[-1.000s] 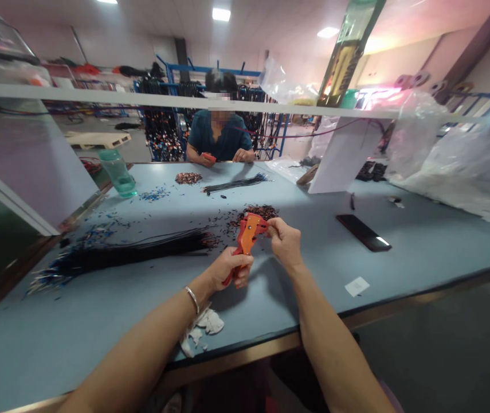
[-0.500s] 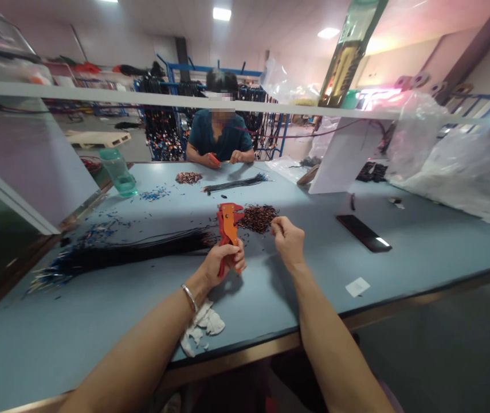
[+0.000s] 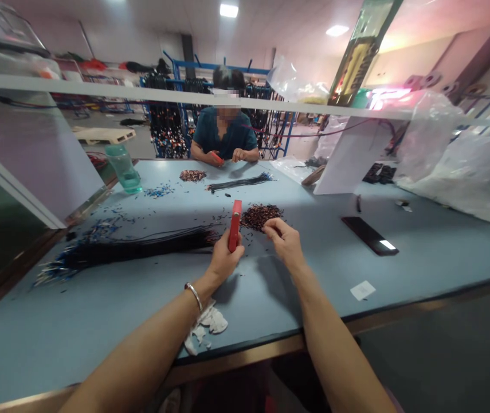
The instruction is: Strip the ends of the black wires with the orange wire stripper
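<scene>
My left hand [image 3: 226, 255] is wrapped round a red-and-orange wire stripper [image 3: 235, 221], which stands upright and shows its narrow red edge. To its right, my right hand [image 3: 285, 238] is closed in a pinch over the near edge of a heap of small dark and copper-coloured pieces [image 3: 262, 215]. Whatever lies between those fingertips is too small to make out. A long bundle of black wires [image 3: 137, 252] with blue and bare ends stretches across the table left of the wire stripper.
Across the table [image 3: 313, 269] sits a person [image 3: 224, 135] holding a red tool. A green bottle [image 3: 123, 169] stands back left. A phone [image 3: 369, 235] and a white paper [image 3: 362, 290] lie right; crumpled tissue [image 3: 212, 321] is near the front edge. A shelf [image 3: 176, 97] spans above.
The wire stripper has turned in my left hand from its orange broad side to its red edge. My right hand has moved slightly left, toward it.
</scene>
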Tool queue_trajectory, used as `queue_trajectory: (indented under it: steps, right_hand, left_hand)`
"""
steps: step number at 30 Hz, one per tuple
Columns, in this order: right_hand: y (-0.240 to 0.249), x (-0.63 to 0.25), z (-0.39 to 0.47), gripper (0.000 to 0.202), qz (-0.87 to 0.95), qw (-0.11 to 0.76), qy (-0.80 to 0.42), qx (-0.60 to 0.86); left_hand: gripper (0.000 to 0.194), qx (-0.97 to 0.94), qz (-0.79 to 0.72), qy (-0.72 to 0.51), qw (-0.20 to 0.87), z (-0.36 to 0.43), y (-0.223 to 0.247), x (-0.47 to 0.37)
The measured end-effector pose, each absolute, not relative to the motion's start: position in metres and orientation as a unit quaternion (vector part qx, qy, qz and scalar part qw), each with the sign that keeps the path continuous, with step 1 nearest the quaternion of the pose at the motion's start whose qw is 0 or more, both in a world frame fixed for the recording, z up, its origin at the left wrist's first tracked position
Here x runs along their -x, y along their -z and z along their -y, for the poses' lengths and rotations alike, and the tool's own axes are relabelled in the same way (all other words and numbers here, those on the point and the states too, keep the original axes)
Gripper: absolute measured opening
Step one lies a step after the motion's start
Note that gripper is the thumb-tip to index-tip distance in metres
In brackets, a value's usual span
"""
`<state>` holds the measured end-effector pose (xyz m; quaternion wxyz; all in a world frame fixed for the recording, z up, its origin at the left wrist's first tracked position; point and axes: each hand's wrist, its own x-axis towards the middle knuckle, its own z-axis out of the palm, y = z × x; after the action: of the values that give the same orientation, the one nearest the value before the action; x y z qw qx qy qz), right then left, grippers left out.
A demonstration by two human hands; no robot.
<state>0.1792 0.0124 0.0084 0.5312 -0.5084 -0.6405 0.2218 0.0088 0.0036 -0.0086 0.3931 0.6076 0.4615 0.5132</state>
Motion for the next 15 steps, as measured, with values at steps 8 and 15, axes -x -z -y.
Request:
queue_trajectory:
  steps: [8, 15]
  right_hand:
    - [-0.0076, -0.1716, -0.0122, 0.013, 0.621, 0.522, -0.359, 0.461]
    - [-0.0067, -0.1681, -0.0100, 0.013, 0.591, 0.526, -0.432, 0.433]
  left_hand:
    - [0.022, -0.688, -0.499, -0.457, 0.262, 0.0020, 0.0074, -0.0101]
    - [0.030, -0.770, -0.496, -0.372, 0.148, 0.0025, 0.0097, -0.0111]
